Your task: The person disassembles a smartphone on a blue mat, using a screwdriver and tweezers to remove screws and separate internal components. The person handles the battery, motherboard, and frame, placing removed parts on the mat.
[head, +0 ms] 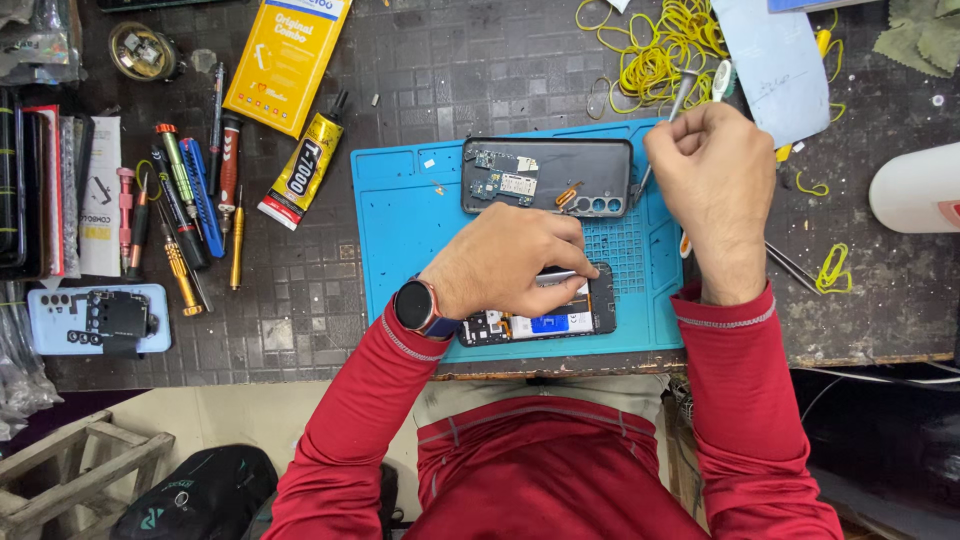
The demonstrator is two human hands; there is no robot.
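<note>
My left hand (505, 262) lies over an opened phone (560, 318) near the front edge of a blue work mat (400, 230), fingers closed on a thin metal tool at the phone's upper side. A watch is on that wrist. My right hand (715, 185) is raised at the mat's right side, closed on a slim metal tool (681, 95) whose lower tip reaches the right end of a dark phone back housing (545, 177). That housing lies across the top of the mat with small circuit boards on it.
Screwdrivers (185, 205) and a glue tube (303, 165) lie left of the mat, a yellow box (285, 60) behind them. A light blue phone case (98, 318) sits far left. Yellow rubber bands (655, 45) are at the back, a white container (915, 188) at right, tweezers (790, 265) beside the mat.
</note>
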